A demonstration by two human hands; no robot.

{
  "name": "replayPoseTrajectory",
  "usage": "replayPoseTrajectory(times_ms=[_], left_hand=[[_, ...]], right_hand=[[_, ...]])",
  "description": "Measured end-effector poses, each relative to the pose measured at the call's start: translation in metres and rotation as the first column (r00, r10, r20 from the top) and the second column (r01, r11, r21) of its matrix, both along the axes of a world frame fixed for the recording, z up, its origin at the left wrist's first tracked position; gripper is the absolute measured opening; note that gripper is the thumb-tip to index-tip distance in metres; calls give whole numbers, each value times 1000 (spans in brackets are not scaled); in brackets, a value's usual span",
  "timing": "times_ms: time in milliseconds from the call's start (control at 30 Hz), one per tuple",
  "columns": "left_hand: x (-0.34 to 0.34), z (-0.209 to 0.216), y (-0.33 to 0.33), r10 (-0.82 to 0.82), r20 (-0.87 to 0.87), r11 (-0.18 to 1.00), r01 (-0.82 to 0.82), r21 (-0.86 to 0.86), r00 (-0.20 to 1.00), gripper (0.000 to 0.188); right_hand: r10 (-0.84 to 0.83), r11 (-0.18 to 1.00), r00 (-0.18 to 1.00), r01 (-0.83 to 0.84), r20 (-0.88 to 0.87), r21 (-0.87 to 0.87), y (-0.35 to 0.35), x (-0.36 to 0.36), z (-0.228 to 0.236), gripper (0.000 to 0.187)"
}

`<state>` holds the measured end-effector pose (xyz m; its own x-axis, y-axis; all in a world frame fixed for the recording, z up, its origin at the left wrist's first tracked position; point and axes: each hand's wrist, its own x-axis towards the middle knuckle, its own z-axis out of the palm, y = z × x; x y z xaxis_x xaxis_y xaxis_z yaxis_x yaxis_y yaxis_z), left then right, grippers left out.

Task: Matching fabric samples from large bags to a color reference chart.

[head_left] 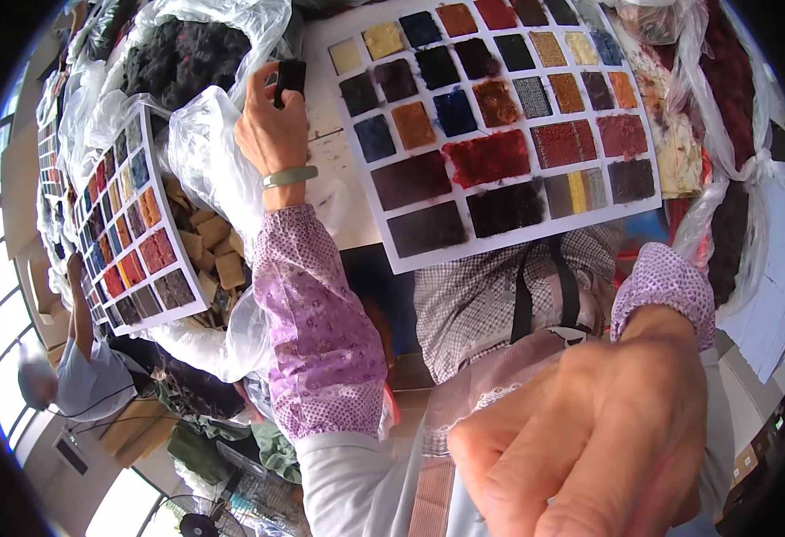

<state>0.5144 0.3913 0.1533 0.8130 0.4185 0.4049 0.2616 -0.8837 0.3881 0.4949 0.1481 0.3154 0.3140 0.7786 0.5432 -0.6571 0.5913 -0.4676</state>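
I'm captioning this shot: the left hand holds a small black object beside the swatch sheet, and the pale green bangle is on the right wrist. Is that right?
Not quite: the head view shows the pale green bangle on the wrist of the left hand. That hand does hold a small black object beside the swatch sheet.

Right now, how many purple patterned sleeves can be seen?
2. One purple sleeve is below the left hand and its green bracelet; the other sleeve is behind the right hand, which may hide part of it.
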Motion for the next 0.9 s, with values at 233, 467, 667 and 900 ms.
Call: replayPoseTrajectory(times_ms=[233, 467, 667, 900], left_hand=[[15, 9, -4, 9, 6, 993, -8, -119, 1000, 32], [17, 12, -9, 6, 29, 986, -1, -168, 1000, 33], [9, 9, -5, 18, 17, 983, -14, -184, 1000, 33], [8, 12, -6, 25, 8, 975, -23, -223, 1000, 33]], right_hand=[[37, 997, 980, -24, -197, 67, 4, -13, -1, 7], [96, 990, 920, -49, -380, 131, 1, -29, -1, 5], [143, 982, 855, -61, -499, 179, -12, -51, 3, 4], [329, 836, 939, -240, -100, 493, -5, -35, -18, 9]])
